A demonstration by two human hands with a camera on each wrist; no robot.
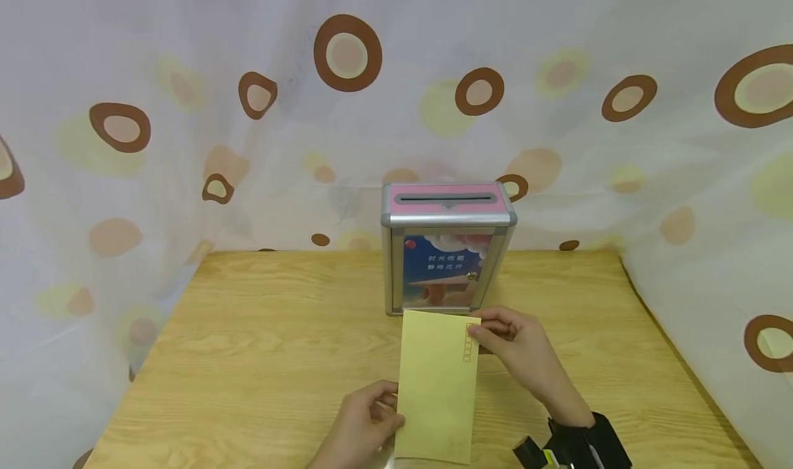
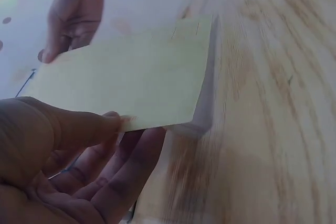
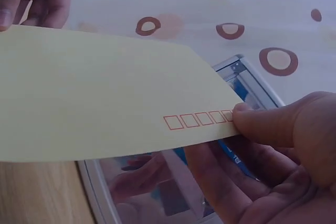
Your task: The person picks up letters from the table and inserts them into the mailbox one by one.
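Observation:
A yellow envelope (image 1: 436, 390) with a row of small red boxes is held above the table by both hands. My left hand (image 1: 365, 421) pinches its left edge near the lower end; in the left wrist view the thumb (image 2: 89, 129) lies on top and the fingers are beneath. My right hand (image 1: 523, 348) pinches the upper right corner, its thumb (image 3: 268, 124) beside the red boxes. Just beyond the envelope stands an upright mailbox (image 1: 393, 269) with a pink top, a silver frame and a slot (image 1: 446, 198) on top. The envelope hides part of its base.
The wooden table (image 1: 279, 331) extends to both sides of the mailbox. A white curtain (image 1: 409, 138) with brown ring patterns hangs behind and along the sides. A small lock (image 1: 472, 276) sits on the mailbox's front panel.

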